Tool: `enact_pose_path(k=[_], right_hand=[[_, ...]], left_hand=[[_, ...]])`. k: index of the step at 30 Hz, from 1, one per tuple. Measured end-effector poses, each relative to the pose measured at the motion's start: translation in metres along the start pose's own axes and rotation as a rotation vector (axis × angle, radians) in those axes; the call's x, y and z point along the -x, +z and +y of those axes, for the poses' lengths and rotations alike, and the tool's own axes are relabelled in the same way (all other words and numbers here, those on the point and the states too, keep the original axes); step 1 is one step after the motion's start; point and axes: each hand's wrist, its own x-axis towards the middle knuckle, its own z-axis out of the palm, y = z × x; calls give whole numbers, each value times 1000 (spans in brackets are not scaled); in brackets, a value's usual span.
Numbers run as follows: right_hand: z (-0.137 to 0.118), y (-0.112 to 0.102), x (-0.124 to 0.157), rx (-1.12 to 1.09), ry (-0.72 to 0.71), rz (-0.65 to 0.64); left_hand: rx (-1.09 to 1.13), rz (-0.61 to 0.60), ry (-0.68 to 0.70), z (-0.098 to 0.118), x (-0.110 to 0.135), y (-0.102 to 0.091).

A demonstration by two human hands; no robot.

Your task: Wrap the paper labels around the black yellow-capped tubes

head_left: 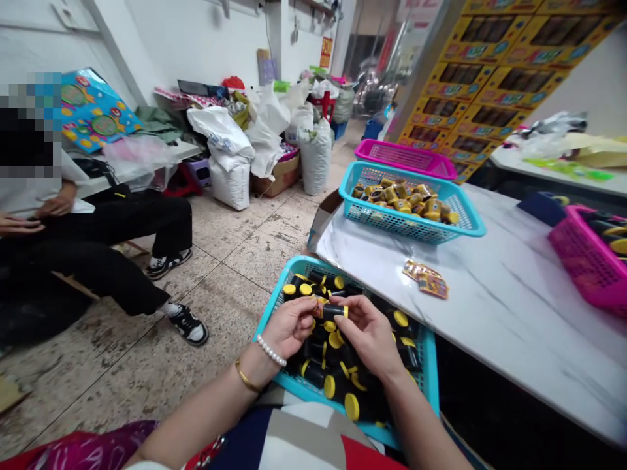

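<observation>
Both my hands meet over a blue basket point(274, 312) on my lap, filled with several black tubes with yellow caps point(337, 382). My left hand point(290, 326) and my right hand point(368, 331) are closed on one small black tube with a yellow cap point(333, 311), held sideways between the fingertips, with an orange-yellow label at its left end. A pearl bracelet and a gold bangle sit on my left wrist.
A white marble table point(504, 294) stands to the right with two loose labels point(426, 279), a blue basket of labelled tubes point(465, 222), a pink basket behind it point(406, 156) and another pink basket point(582, 261). A seated person point(88, 241) is at left; bags line the wall.
</observation>
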Motion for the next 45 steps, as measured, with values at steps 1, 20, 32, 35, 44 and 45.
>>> enact_pose_path(k=[1, 20, 32, 35, 44, 45], right_hand=[[1, 1, 1, 22, -14, 3], [10, -3, 1, 66, -196, 39], [2, -9, 2, 509, -507, 138], [7, -5, 1, 324, -359, 164], [2, -23, -10, -47, 9, -97], [4, -25, -10, -70, -2, -144]], left_hand=[[1, -1, -3, 0, 0, 0], [-336, -39, 209, 12, 15, 5], [-621, -290, 97, 24, -5, 14], [-726, -286, 272, 26, -4, 18], [-659, -336, 140, 14, -12, 19], [-628, -330, 119, 11, -13, 17]])
